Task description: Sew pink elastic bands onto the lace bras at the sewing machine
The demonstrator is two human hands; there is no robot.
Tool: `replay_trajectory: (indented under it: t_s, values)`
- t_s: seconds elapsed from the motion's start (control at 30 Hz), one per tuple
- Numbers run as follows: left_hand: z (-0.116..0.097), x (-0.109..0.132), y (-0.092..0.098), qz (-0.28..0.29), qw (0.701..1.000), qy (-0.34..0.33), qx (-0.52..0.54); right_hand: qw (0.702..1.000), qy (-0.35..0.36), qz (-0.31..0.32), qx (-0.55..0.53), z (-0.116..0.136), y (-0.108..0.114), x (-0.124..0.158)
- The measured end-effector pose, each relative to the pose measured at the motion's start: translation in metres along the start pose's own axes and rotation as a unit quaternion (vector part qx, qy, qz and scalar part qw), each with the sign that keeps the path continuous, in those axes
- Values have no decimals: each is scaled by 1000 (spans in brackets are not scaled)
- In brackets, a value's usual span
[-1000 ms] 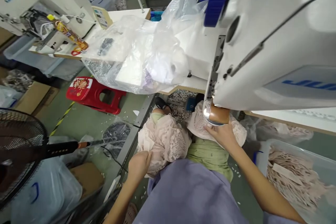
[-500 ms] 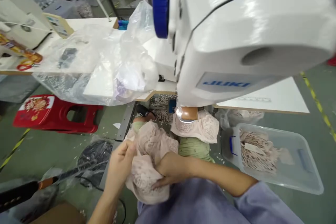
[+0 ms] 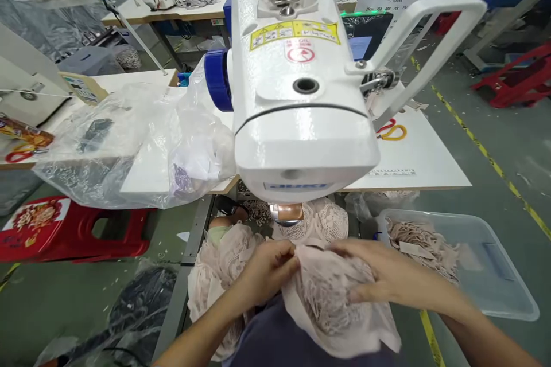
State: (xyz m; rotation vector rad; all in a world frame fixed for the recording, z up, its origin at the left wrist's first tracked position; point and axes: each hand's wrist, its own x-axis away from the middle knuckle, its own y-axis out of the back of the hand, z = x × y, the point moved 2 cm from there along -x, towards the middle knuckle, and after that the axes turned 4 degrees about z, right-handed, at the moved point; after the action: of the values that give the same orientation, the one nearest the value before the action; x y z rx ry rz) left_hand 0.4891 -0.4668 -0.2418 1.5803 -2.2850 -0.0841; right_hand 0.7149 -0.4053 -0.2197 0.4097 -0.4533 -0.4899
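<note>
A pale pink lace bra (image 3: 331, 292) hangs over my lap, in front of the sewing machine. My left hand (image 3: 273, 269) is closed, pinching its left edge between thumb and fingers. On the other side, my right hand (image 3: 379, 272) grips the lace from above, thumb apart from the fingers, slightly blurred. A heap of similar lace bras (image 3: 226, 258) lies to the left, partly behind my left forearm. Another lace piece (image 3: 329, 221) rests below the head of the white sewing machine (image 3: 305, 143), just beyond my hands.
To the right stands a clear plastic bin (image 3: 503, 275) with bundled pink straps (image 3: 424, 246). Yellow-handled scissors (image 3: 394, 133) lie on the white table (image 3: 430, 155). Plastic bags (image 3: 189, 149) cover the left table. A red stool (image 3: 107, 229) stands at the left.
Both hands have moved right from the left heap, and a lace bra is now spread between them. The view has shifted, showing more of the machine's top.
</note>
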Motion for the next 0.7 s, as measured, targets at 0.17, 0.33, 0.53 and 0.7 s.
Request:
replay_trajectory:
  t_s: [0.17, 0.33, 0.53, 0.7]
  values:
    - [-31, -6, -1, -49, 969, -153, -190, 995, 84, -3, -46, -4, -13, -35]
    - [-47, -7, 41, -71, 986, 12, -153, 982, 66, -128, -121, 6, -11, -62]
    - [-50, -19, 73, -203, 962, 60, -173, 979, 39, -160, -120, 18, 12, -85]
    - [-42, -24, 77, -252, 943, 22, -214, 980, 43, -171, -91, 11, 18, -99]
